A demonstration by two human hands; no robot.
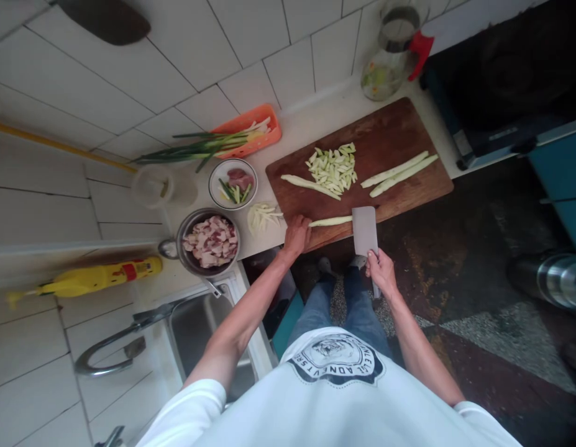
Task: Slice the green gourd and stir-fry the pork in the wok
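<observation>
My right hand [381,272] is wrapped around the handle of a cleaver [365,230], its broad blade at the near edge of the wooden cutting board [288,180]. My left hand [297,237] presses the left end of a long, pale green vegetable strip [332,221], whose right end meets the blade. Farther back on the board lies a heap of cut pieces [334,167], with one long strip [310,185] along its front. Two more peeled strips [402,172] rest on the board's right side. Exactly which vegetable this is, I cannot tell.
Left of the board are sliced white pieces [263,217], a plate [213,192] with meat and scallion, and a metal bowl [179,239] of chopped meat. Behind stands an orange basket [274,127] of scallions. A glass jug [378,81], stove [493,124] and sink [199,326] flank the counter.
</observation>
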